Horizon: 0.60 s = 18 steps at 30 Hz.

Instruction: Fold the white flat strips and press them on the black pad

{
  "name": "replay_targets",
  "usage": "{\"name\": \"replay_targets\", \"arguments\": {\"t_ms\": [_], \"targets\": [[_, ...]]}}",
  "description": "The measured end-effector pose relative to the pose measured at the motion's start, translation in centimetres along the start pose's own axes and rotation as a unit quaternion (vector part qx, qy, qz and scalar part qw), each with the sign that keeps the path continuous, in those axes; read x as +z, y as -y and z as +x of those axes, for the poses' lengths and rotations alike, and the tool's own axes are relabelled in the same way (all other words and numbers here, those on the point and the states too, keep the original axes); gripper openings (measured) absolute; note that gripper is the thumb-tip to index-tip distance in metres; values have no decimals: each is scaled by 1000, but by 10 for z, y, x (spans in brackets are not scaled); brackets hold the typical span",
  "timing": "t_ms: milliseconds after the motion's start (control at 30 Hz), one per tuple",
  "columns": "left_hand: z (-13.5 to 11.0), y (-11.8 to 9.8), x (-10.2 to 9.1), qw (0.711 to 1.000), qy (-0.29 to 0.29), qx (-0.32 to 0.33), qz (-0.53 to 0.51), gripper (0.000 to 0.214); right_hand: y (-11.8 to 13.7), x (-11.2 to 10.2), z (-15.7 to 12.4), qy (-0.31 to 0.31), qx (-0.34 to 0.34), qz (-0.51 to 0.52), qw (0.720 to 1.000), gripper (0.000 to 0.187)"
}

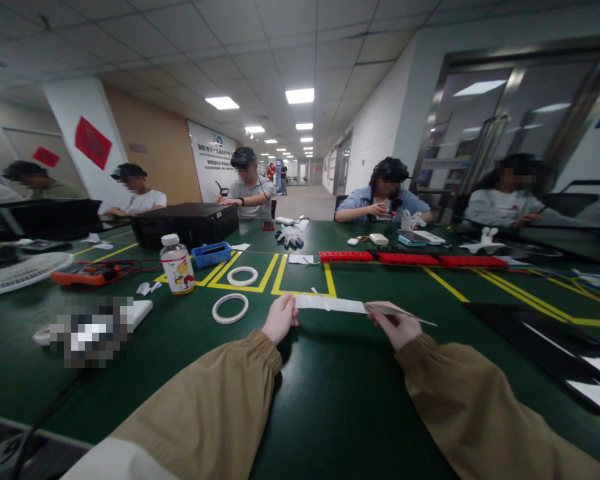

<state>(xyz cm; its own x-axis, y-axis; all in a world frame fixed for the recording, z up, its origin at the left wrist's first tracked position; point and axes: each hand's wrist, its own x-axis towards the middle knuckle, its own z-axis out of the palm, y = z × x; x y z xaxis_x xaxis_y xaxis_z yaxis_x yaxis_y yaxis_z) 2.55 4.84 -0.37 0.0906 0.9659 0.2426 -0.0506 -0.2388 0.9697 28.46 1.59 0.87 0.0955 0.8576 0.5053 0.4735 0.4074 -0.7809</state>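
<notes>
My left hand (pixel 281 318) pinches the left end of a long white strip (pixel 333 305), tape or paper, held level just above the dark green table (pixel 330 387). My right hand (pixel 398 325) is closed on the strip's right part, where it tapers to a thin pointed tip reaching right. Both my arms wear tan sleeves. Two white tape rings lie to the left: one (pixel 230 308) near my left hand, another (pixel 243 276) farther back inside yellow floor-style markings.
A small bottle (pixel 177 264) with a white cap, a blue box (pixel 211 254), a black case (pixel 186 223), an orange multimeter (pixel 86 273) and a white fan (pixel 17 273) stand at the left. Red strips (pixel 410 258) and white gloves (pixel 290 236) lie beyond. Several people sit around the table.
</notes>
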Motion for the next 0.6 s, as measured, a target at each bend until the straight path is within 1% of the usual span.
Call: {"name": "replay_targets", "arguments": {"t_ms": [67, 133, 200, 367, 467, 533, 600], "targets": [[1, 1, -2, 1000, -4, 2, 0, 38, -1, -3, 1, 27, 1, 5, 1000, 45], [2, 3, -3, 1000, -9, 5, 0, 38, -3, -6, 2, 59, -17, 15, 998, 45], [2, 4, -4, 1000, -13, 10, 2, 38, -2, -9, 4, 73, -23, 8, 997, 42], [1, 3, -3, 1000, -11, 16, 21, 37, 7, -12, 5, 43, 53, -31, 997, 36], [0, 1, -2, 999, -10, 18, 44, 33, 10, -10, 5, 31, 58, -9, 998, 32], [-1, -1, -2, 998, -10, 16, 64, 30, 9, -8, 5, 35, 69, 7, 997, 33], [-2, -2, -3, 996, -11, 12, 91, 28, 5, -6, 4, 54, 90, 14, 994, 36]]}}
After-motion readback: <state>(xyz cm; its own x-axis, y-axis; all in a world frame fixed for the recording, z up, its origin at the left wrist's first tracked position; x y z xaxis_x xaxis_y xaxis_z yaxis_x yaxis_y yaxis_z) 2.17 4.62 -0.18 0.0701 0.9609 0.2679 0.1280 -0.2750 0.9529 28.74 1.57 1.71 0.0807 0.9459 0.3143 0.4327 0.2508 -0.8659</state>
